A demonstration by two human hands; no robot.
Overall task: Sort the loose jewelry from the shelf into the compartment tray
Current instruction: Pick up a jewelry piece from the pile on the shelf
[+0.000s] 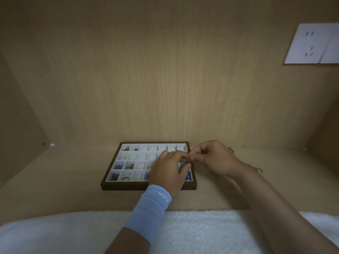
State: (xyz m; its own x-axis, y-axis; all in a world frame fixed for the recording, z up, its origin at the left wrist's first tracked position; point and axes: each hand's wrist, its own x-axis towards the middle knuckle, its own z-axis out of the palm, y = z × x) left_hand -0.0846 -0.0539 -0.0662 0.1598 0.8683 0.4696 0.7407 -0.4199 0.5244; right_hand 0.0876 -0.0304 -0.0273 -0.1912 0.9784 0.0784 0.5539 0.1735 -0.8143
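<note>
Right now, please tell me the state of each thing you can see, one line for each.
compartment tray: flat on the shelf, partly filled, many cells empty.
left hand: over the tray's right part, fingers pinched on a small jewelry piece.
right hand: fingers pinched on the same small jewelry piece.
gold heart piece: loose on the shelf, beside the right forearm.
wall socket: nothing plugged in.

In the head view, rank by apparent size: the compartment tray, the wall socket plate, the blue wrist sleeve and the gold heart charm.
1. Compartment tray.
2. Wall socket plate, cut off by the frame edge.
3. Blue wrist sleeve, nearer the camera, so the order of 2 and 3 is unsure.
4. Gold heart charm.
</note>
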